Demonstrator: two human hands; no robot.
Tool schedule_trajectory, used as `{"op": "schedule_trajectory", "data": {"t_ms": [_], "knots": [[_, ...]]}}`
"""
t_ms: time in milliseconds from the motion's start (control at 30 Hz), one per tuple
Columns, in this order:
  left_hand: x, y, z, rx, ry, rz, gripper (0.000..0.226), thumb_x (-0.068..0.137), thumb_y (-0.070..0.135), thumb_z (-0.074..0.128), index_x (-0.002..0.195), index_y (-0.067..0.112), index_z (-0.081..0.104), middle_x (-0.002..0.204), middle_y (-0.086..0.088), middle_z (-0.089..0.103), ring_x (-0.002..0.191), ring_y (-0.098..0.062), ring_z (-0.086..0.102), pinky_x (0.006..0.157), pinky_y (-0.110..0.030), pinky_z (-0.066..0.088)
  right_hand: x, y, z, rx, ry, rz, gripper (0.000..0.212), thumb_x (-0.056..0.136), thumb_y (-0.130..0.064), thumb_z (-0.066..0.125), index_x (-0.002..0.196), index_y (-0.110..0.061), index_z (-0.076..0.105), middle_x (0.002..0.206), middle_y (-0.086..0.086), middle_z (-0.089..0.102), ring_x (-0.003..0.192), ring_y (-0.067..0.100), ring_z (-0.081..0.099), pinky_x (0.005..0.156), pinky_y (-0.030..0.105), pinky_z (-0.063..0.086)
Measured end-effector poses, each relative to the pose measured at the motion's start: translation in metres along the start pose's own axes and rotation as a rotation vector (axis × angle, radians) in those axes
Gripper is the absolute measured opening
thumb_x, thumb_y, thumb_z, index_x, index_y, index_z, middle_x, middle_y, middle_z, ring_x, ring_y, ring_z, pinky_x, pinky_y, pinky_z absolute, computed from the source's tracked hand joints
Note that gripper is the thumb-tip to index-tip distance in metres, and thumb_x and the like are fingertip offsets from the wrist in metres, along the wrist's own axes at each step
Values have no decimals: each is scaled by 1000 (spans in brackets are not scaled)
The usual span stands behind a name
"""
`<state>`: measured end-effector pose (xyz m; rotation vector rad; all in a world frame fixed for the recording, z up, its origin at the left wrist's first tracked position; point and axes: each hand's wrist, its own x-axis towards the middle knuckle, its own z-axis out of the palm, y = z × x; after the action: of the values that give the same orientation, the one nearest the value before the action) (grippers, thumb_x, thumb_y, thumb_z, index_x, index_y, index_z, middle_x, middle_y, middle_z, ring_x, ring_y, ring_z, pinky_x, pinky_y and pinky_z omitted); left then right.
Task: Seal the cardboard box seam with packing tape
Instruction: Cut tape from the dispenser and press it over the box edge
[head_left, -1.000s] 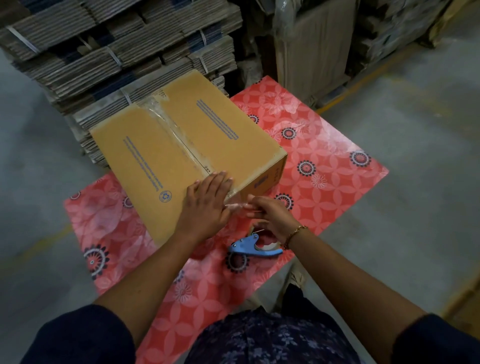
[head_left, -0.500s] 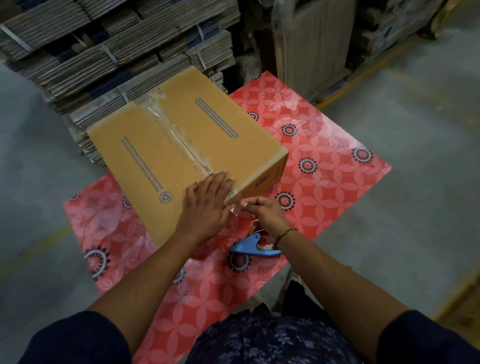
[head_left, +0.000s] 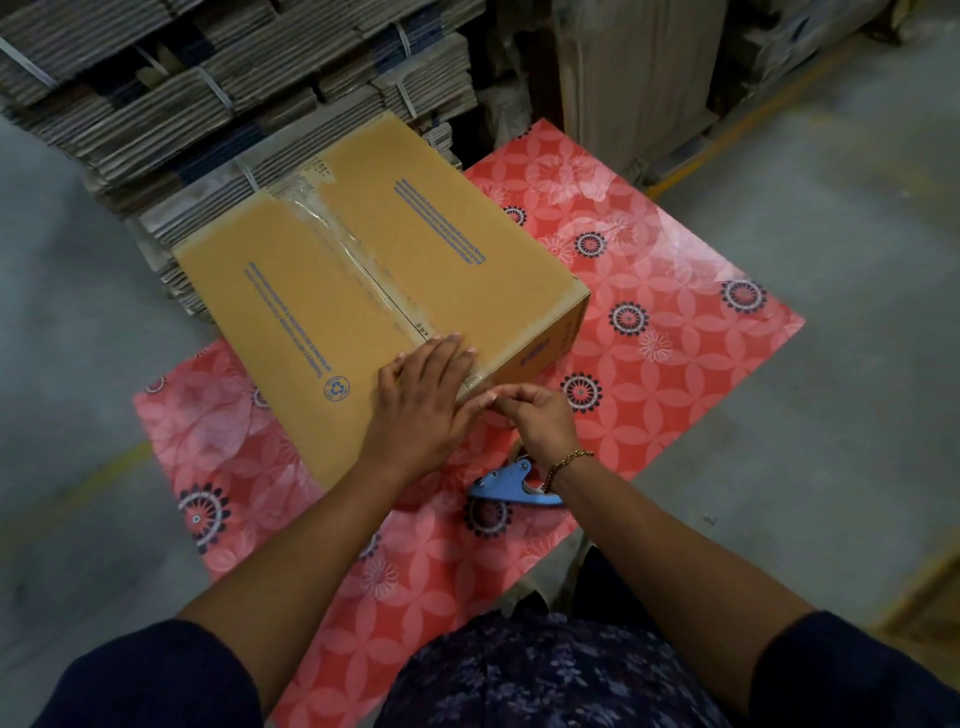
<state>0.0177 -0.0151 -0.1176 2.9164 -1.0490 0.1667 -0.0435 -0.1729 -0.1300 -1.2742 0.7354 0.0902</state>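
A brown cardboard box (head_left: 457, 249) lies on a red flowered mat (head_left: 675, 312). Clear packing tape (head_left: 358, 260) runs along its centre seam from the far edge to the near edge. My left hand (head_left: 421, 410) lies flat on the near end of the seam, fingers spread, pressing the tape. My right hand (head_left: 535, 415) is just beside it at the box's near corner, fingertips pinched on the loose end of the tape. A blue tape dispenser (head_left: 511, 483) lies on the mat under my right wrist, partly hidden.
Bundled stacks of flattened cardboard (head_left: 208, 78) stand right behind the box. More cartons (head_left: 639, 67) rise at the back right. Grey concrete floor (head_left: 831, 467) with a yellow line surrounds the mat.
My right hand has moved from over the dispenser up to the box's near corner, beside my left hand. The left hand has stayed pressed on the seam.
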Motion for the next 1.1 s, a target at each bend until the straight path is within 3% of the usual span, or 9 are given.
{"op": "schedule_trajectory", "data": {"t_ms": [133,233,367,500,633,800,867,967,1100], "knots": [[0,0,4,22,43,24,53,102,51,41,147,24,45,160,1,39,145,-21,40,106,-49,35,-1,1,2,34,24,14,17,87,5,69,100,14,69,69,1,70,48,-4,63,43,9,45],[0,-1,6,41,32,30,54,101,50,42,148,23,44,160,0,39,145,-22,39,107,-49,35,3,5,3,38,55,4,12,85,7,69,96,10,71,54,-12,70,49,-7,62,50,9,47],[1,-3,8,41,15,38,56,100,50,44,150,23,41,161,0,37,146,-22,38,107,-49,35,5,8,6,1,78,-5,4,82,2,74,80,-2,75,58,-10,71,55,-2,66,59,14,51],[3,-4,8,46,-5,40,59,98,48,49,151,23,39,162,-1,36,147,-22,36,107,-49,34,10,5,6,-83,96,42,7,75,-10,80,69,-13,77,71,7,75,63,15,65,64,31,56],[1,-3,6,61,-11,47,59,97,48,49,149,22,41,161,-2,37,146,-23,38,105,-49,34,16,-10,4,-206,73,98,4,59,-22,80,62,-19,79,69,5,78,70,31,75,75,46,62],[1,-2,1,71,-21,45,58,97,49,46,148,21,44,158,-3,42,142,-24,43,103,-48,37,9,-12,-12,-782,176,55,21,73,-35,67,79,-17,77,72,3,72,72,29,71,61,34,56],[0,-1,0,77,-6,48,57,97,50,45,147,21,45,157,-3,44,141,-24,45,101,-48,39,1,1,-30,-920,198,6,26,76,-36,61,85,-15,75,78,8,74,72,29,71,62,36,59],[1,-1,-1,78,9,48,57,96,49,46,145,21,47,156,-4,46,140,-25,46,100,-48,39,-11,10,-40,-785,92,-149,17,85,-32,64,80,-17,71,76,5,74,67,19,67,60,30,52],[0,-1,-1,55,-17,51,59,95,48,47,147,21,45,158,-3,43,141,-25,43,102,-48,37,-11,-4,-32,-441,77,-210,49,90,-56,54,72,-12,68,70,5,73,67,25,71,71,48,58]]}}
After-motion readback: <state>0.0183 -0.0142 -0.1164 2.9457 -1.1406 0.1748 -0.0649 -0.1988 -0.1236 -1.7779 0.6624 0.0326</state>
